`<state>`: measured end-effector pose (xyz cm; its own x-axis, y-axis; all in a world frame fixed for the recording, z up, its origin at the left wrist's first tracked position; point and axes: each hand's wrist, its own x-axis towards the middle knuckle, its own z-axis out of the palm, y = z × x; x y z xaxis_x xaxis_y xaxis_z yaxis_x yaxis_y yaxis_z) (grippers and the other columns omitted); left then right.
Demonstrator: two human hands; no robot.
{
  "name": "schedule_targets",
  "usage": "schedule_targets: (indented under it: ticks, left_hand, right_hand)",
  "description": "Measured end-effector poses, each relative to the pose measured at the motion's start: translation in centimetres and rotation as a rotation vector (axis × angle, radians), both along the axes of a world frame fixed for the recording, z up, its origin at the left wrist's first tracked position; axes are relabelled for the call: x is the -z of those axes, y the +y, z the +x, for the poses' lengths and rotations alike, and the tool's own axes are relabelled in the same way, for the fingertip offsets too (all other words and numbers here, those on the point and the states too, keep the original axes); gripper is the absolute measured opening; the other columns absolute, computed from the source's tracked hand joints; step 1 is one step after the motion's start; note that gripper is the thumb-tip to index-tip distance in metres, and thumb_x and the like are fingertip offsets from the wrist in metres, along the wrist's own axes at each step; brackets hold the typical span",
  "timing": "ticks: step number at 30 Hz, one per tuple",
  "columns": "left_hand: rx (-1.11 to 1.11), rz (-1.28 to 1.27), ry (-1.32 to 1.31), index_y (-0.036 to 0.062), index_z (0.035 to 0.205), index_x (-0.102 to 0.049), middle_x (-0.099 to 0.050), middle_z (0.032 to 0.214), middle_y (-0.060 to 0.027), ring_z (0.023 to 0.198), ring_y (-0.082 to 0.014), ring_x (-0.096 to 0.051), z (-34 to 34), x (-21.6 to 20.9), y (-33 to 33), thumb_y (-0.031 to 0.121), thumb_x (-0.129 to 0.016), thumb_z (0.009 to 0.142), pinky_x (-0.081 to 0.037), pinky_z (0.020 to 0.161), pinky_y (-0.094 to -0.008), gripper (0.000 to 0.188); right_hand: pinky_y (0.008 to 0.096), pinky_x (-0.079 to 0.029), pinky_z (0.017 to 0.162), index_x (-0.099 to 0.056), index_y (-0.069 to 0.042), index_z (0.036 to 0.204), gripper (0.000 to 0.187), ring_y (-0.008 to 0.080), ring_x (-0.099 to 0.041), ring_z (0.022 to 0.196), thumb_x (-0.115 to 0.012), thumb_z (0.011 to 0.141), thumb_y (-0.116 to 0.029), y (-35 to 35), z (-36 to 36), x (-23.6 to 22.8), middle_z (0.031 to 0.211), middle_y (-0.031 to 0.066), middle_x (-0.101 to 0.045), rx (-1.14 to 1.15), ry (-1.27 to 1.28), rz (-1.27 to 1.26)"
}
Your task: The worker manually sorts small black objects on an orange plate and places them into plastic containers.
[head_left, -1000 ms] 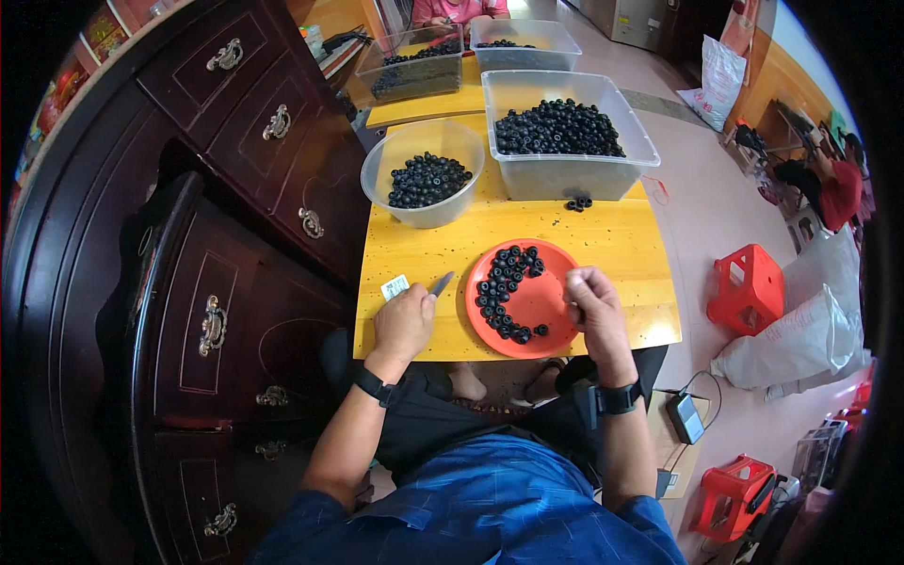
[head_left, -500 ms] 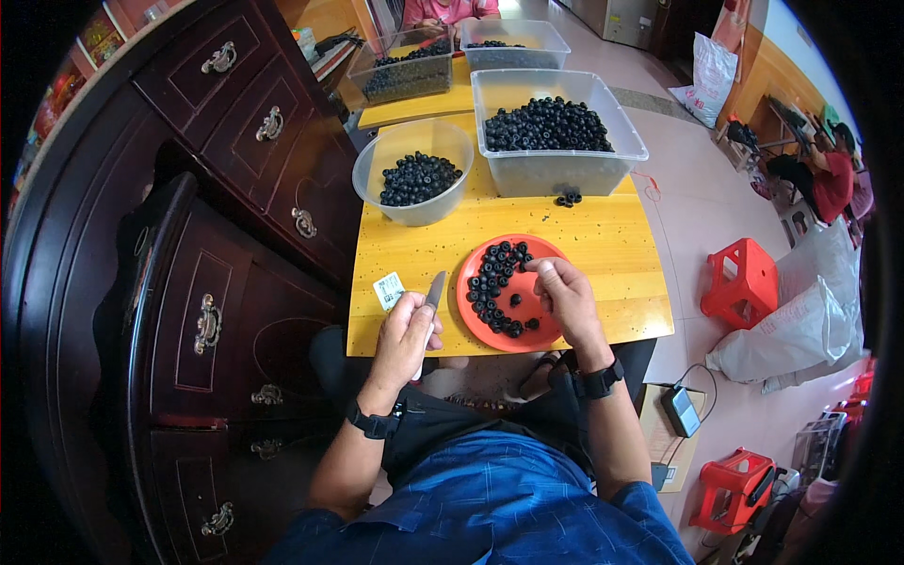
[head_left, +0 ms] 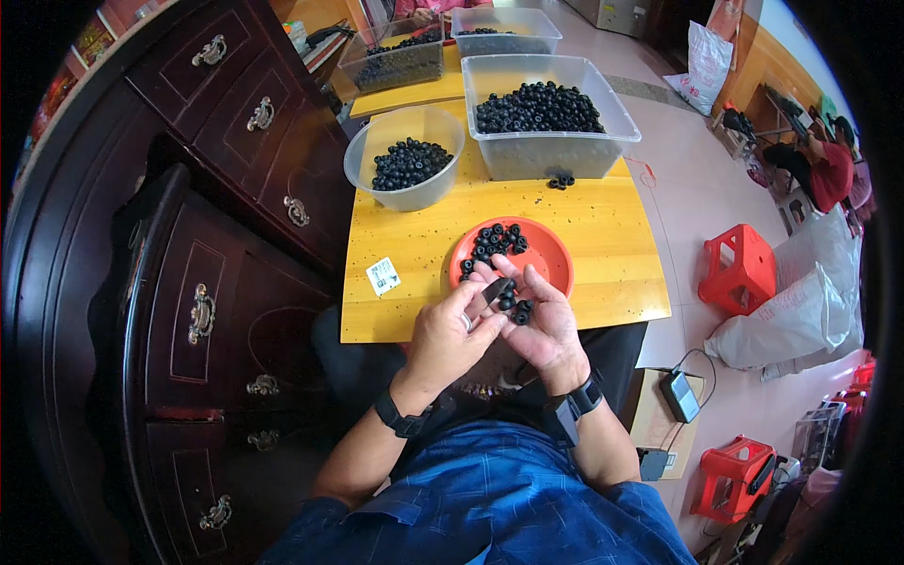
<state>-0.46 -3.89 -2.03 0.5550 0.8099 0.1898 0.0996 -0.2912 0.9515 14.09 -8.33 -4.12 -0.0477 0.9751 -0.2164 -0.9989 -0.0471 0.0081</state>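
Close together over the near edge of the table (head_left: pixel 395 325), both hands work above the red plate (head_left: pixel 562 268). My left hand (head_left: pixel 447 339) is closed on a knife (head_left: pixel 495 289), whose blade points toward my right palm; its handle is hidden in the fingers. My right hand (head_left: pixel 551 339) is turned palm up and cups several small black ring-shaped pieces (head_left: pixel 521 313), with the blade touching or very near one of them. More black rings (head_left: pixel 499 240) lie on the far left part of the plate, partly hidden by my fingers.
Beyond the plate stand a round clear tub (head_left: pixel 414 200) and a large rectangular clear bin (head_left: pixel 556 165), both holding black rings. A few loose rings (head_left: pixel 561 181) and a white label (head_left: pixel 382 277) lie on the table. Dark wooden drawers (head_left: pixel 226 311) border the left; a red stool (head_left: pixel 739 268) stands right.
My right hand has come inward from the plate's right side and turned palm up with black rings in it. My left hand has brought the knife right to it. Fewer rings show on the plate.
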Motion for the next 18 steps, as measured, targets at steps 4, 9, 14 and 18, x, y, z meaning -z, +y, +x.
schedule_targets:
  ticks: [4, 9, 14, 18]
  left_hand:
    - [-0.026, 0.148, 0.229, 0.0019, 0.103, -0.065, -0.065, 0.073, -0.0045, 0.066, -0.0101, -0.062, 0.1, -1.0, -0.2, 0.004, -0.073, 0.082, -0.049, 0.06, -0.0263, 0.022]
    - [-0.107, 0.375, 0.329, 0.0048, 0.1, -0.066, -0.063, 0.069, -0.01, 0.061, -0.022, -0.065, 0.2, -0.5, -0.2, 0.01, -0.077, 0.078, -0.05, 0.057, -0.0329, 0.025]
    - [-0.122, 0.589, 0.34, 0.0041, 0.092, -0.067, -0.065, 0.07, -0.0106, 0.059, -0.0244, -0.064, -0.1, 0.0, -0.5, 0.012, -0.077, 0.079, -0.049, 0.055, -0.0349, 0.019]
    - [-0.091, 0.395, 0.278, 0.0029, 0.087, -0.066, -0.063, 0.066, -0.0099, 0.055, -0.021, -0.062, -0.1, -0.7, 0.1, 0.011, -0.076, 0.081, -0.048, 0.054, -0.0336, 0.015]
  right_hand:
    - [0.049, -0.035, 0.114, -0.054, 0.003, 0.13, 0.04, 0.0364, -0.05, 0.127, -0.049, 0.101, -0.024, 0.0, -0.6, 0.9, 0.136, 0.0235, -0.054, -0.019, 0.03, 0.035]
    - [0.0488, -0.035, 0.114, -0.056, 0.004, 0.124, 0.036, 0.037, -0.051, 0.127, -0.048, 0.101, -0.022, 0.0, -1.4, 1.0, 0.134, 0.0241, -0.055, -0.017, 0.053, 0.045]
    - [0.0488, -0.038, 0.112, -0.057, 0.003, 0.12, 0.033, 0.0353, -0.053, 0.124, -0.045, 0.103, -0.021, -0.1, -1.1, 0.8, 0.134, 0.0243, -0.055, -0.032, 0.092, -0.026]
    - [0.0432, -0.048, 0.1, -0.059, 0.001, 0.113, 0.025, 0.0302, -0.059, 0.114, -0.049, 0.102, -0.018, -0.3, -0.9, 0.3, 0.124, 0.021, -0.061, -0.001, -0.032, -0.073]
